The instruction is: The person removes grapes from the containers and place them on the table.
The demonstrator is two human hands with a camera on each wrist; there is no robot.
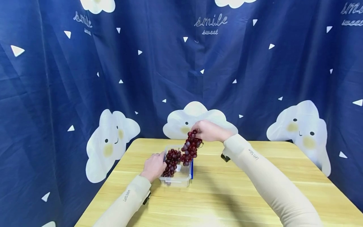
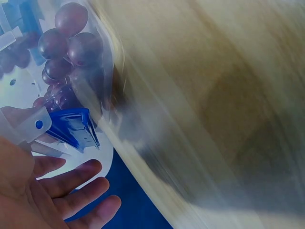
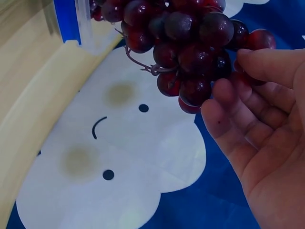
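Note:
A bunch of dark red grapes (image 1: 190,148) hangs from my right hand (image 1: 211,130), whose thumb and fingers pinch its top end. In the right wrist view the grapes (image 3: 190,43) show a thin curled stem, and the fingertips of the right hand (image 3: 267,124) touch the upper ones. Below is a clear plastic container (image 1: 175,181) without a lid on top. Another bunch of grapes (image 1: 171,160) lies along its left side. My left hand (image 1: 154,165) holds the container's left wall, thumb over the rim, beside a blue-edged clip flap (image 2: 74,126).
The container stands on a light wooden table (image 1: 241,195). Along its right side runs a blue clip strip (image 1: 192,170). A dark blue curtain (image 1: 170,63) with white clouds hangs right behind the table's far edge.

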